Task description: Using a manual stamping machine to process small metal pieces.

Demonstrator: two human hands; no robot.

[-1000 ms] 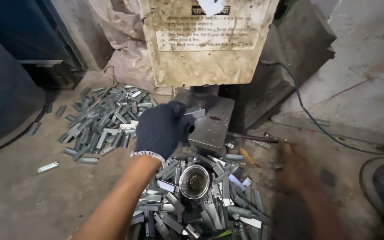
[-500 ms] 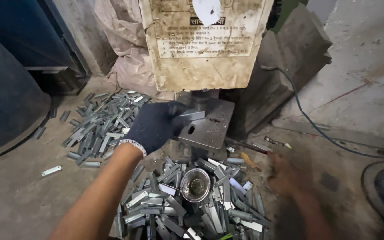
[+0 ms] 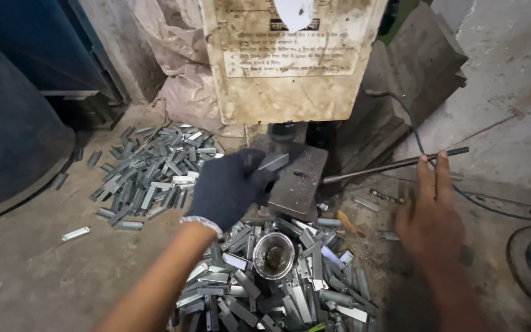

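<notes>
My left hand (image 3: 228, 187), in a dark glove, holds a small flat grey metal piece (image 3: 273, 162) at the left edge of the press's metal base plate (image 3: 299, 178). My right hand (image 3: 430, 215) is bare, its fingers stretched up so that the tips touch a thin metal lever rod (image 3: 394, 165) running out from the press to the right. In front of me lies a heap of grey metal pieces (image 3: 278, 289) with a small metal cup (image 3: 273, 254) in the middle of it.
A second pile of similar metal pieces (image 3: 155, 169) lies on the floor at the left. A stained paper sheet (image 3: 290, 58) covers the press front. A dark blue drum (image 3: 7, 147) stands far left, and a cable (image 3: 437, 172) runs across the right floor.
My right hand has risen from low beside the heap up to the lever rod. My left hand has stayed at the plate's left edge with the metal piece.
</notes>
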